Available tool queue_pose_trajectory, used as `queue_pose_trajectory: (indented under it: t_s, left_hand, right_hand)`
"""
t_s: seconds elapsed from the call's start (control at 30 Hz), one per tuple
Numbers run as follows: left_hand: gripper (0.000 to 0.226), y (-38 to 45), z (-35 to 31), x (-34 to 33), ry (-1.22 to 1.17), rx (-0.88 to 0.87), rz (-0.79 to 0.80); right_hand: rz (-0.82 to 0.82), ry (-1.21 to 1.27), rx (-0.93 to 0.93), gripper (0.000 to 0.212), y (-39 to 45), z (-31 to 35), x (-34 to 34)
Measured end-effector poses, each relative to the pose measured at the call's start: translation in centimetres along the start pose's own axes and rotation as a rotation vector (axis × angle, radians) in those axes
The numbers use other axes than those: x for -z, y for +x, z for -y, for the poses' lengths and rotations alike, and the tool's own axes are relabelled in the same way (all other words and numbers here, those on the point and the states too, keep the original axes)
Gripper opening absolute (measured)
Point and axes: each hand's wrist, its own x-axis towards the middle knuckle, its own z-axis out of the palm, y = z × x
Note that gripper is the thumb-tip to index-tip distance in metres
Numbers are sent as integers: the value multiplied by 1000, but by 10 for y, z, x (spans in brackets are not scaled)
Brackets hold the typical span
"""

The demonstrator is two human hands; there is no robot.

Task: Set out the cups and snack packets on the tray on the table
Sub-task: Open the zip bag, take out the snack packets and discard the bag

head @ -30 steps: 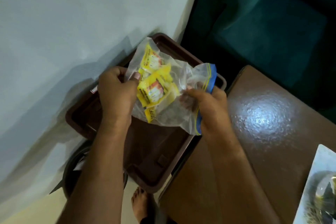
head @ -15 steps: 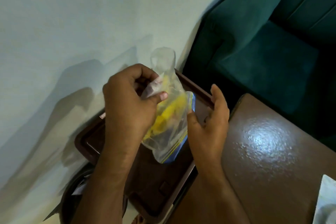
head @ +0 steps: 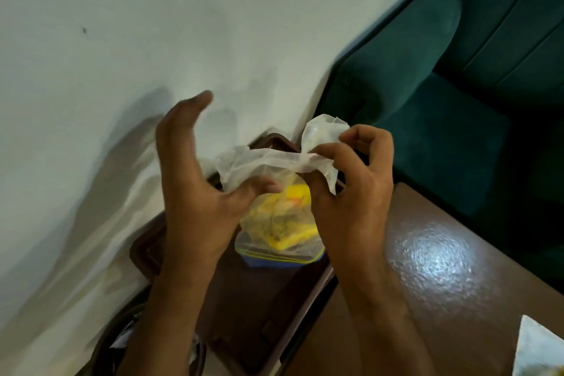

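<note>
while we held the clear zip bag [head: 274, 192] upside down over the brown tray [head: 262, 299], its blue and yellow zip edge hung lowest, at about six o'clock from our hands. our right hand [head: 351, 192] was pinched closed on the bag's crumpled bottom corner, which stood up at twelve o'clock from the fingers. our left hand [head: 195, 186] was spread wide, fingers lifted toward eleven o'clock, with only the thumb against the film at three o'clock of the palm.

we judged the step to be getting the snack packets out of the bag and onto the tray, an early step, since no cups were in view and the tray showed nothing set out on it. the yellow snack packets [head: 283, 217] were bunched inside the bag, low, near the zip. whether the zip was open we could not tell. the next move would call for a parted zip and a shake or squeeze over the tray, which lay at nine o'clock of the dark worktop [head: 442, 284], so the packets would not spill past its rim.
</note>
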Motion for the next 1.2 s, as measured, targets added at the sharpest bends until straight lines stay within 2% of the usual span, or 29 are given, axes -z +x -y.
queue_pose_trajectory:
  t_s: [0.07, 0.1, 0.2, 0.27, 0.33, 0.4, 0.47, 0.53, 0.6, 0.67, 0.73, 0.8, 0.9, 1.0, 1.1, 1.2]
  left_hand:
    - [123, -18, 22, -1, -179, 251, 45]
    - [121, -25, 29, -3, -257, 342, 101]
    - [83, -40, 34, -11, -273, 462, 235]
    - [52, -40, 30, -14, -225, 500, 183]
    - [38, -35, 30, -10, -218, 491, 116]
    - [25, -30, 29, -4, -194, 414, 81]
    - [9, -26, 28, 1, -170, 333, 81]
    - [12, -22, 25, 6, -117, 252, 121]
    - [8, -17, 23, 9, -172, 209, 157]
    - [8, -15, 25, 8, -199, 178, 173]
    - [24, -18, 30, 4, -225, 246, 149]
    - [37, -24, 36, -1, -273, 379, 77]
    - [33, -35, 39, -8, -303, 526, -83]
    - [26, -44, 33, -13, -374, 610, -220]
    - [19, -48, 27, -13, -389, 547, -264]
    - [16, -47, 23, -13, -325, 420, -253]
  right_hand:
    - [-43, 8, 20, 21, -3, 6, 0]
    - [-68, 13, 34, 20, -4, 10, -1]
    - [-81, 21, 70, 19, -12, 20, -3]
    - [-66, 33, 96, 20, -14, 24, 1]
    - [-86, 66, 137, 24, -14, 28, 8]
    - [-84, 121, 95, 50, -13, 25, 13]
    - [0, 208, -92, 93, -14, 10, 15]
    - [135, 362, -285, 113, -15, -8, 17]
    - [256, 552, -359, 101, -16, -25, 18]
    - [315, 621, -368, 66, -19, -33, 15]
    - [280, 625, -408, 33, -22, -34, 12]
    - [172, 634, -484, 11, -26, -37, 9]
    - [40, 648, -579, 14, -31, -40, 6]
    - [-19, 607, -581, 21, -36, -40, 3]
    - [-18, 543, -523, 31, -43, -43, 5]
    - [109, 448, -386, 35, -51, -41, 11]
